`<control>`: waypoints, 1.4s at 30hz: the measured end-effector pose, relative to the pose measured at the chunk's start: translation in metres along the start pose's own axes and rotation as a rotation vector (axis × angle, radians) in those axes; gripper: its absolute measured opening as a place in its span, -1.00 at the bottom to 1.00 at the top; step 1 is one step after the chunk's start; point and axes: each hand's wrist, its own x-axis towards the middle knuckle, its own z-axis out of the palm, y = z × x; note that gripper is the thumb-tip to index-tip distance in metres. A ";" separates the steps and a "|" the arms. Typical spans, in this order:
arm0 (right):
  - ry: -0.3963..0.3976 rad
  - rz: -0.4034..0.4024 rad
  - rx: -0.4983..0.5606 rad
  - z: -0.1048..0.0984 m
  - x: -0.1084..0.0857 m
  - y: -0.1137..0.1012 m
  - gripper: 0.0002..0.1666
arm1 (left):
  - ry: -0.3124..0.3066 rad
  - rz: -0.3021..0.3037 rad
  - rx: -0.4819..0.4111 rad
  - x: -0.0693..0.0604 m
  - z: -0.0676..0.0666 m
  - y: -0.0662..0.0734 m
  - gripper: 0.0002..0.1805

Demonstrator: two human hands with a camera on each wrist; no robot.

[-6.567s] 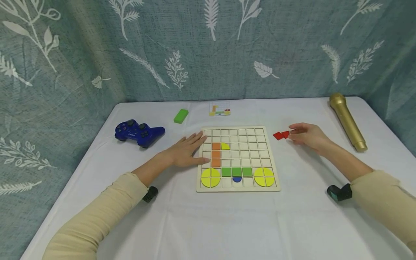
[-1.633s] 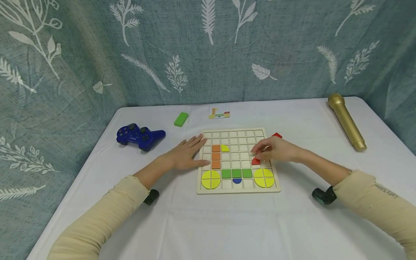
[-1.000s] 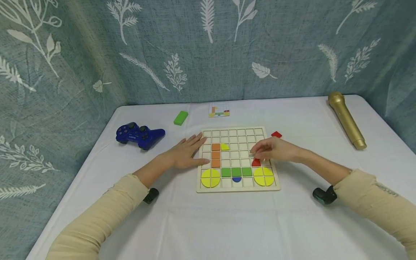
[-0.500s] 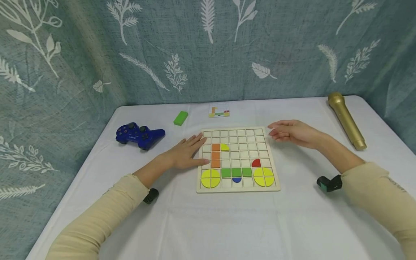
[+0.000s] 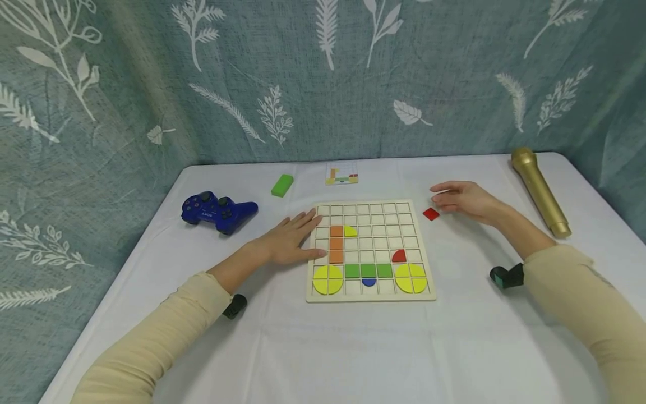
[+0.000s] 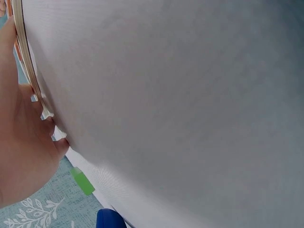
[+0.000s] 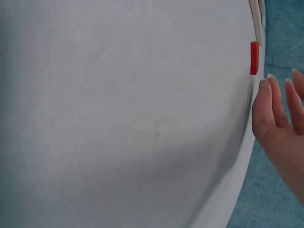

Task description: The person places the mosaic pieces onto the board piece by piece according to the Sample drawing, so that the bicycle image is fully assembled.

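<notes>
My left hand [image 5: 290, 241] rests with spread fingers on the left edge of the wooden grid board [image 5: 370, 299]. On the board lie orange squares [image 5: 336, 244], green squares [image 5: 368, 271], a yellow quarter-circle [image 5: 350, 231], yellow circles made of quarters [image 5: 328, 280], a blue half-circle [image 5: 369, 282] and a red quarter-circle [image 5: 399, 256]. The latter sits just above the right yellow circle [image 5: 411, 279]. To the right of the board a loose red piece [image 5: 431, 214] lies on the cloth. My right hand [image 5: 466, 200] hovers beside it with relaxed fingers, holding nothing; the right wrist view shows a gap between the fingertips and the red piece [image 7: 254, 58].
A pattern card [image 5: 341, 173] lies behind the board, with a green block [image 5: 282, 185] to its left. The blue game controller [image 5: 219, 212] is at the left, the gold microphone [image 5: 541, 192] at the far right. A leaf-patterned curtain [image 5: 353, 112] hangs behind the white-covered table.
My right hand has carried a red quarter-circle from the right onto the board and let go. It has since moved back right, beside the remaining red piece. My left hand has stayed put.
</notes>
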 end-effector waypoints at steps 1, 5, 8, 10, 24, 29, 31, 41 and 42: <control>0.001 0.002 -0.026 0.000 0.001 0.000 -0.37 | 0.002 0.001 -0.004 0.000 0.000 0.000 0.01; -0.003 -0.015 -0.150 0.001 0.004 0.002 -0.42 | 0.003 0.005 -0.009 0.001 -0.001 0.000 0.01; -0.002 -0.053 -0.235 0.003 0.004 0.002 -0.46 | 0.001 0.007 -0.003 0.002 -0.001 0.000 0.01; 0.005 -0.078 -0.277 0.005 0.003 0.001 -0.47 | 0.002 0.007 -0.002 0.002 -0.001 0.000 0.01; 0.036 -0.141 -0.440 0.012 0.003 -0.002 -0.50 | 0.001 -0.005 -0.004 0.000 0.000 0.000 0.00; 0.063 -0.118 -0.474 0.011 0.000 -0.001 -0.56 | 0.001 -0.007 -0.001 0.001 0.001 -0.001 0.00; 0.079 -0.115 -0.493 0.010 0.000 -0.001 -0.58 | -0.001 -0.010 0.001 0.002 0.001 -0.001 0.00; 0.108 -0.013 -0.398 0.002 -0.006 0.001 -0.58 | -0.003 -0.010 -0.002 0.002 0.001 -0.001 0.00; 0.101 -0.007 -0.369 0.001 -0.008 0.001 -0.57 | -0.002 -0.010 -0.003 0.001 0.000 -0.001 0.00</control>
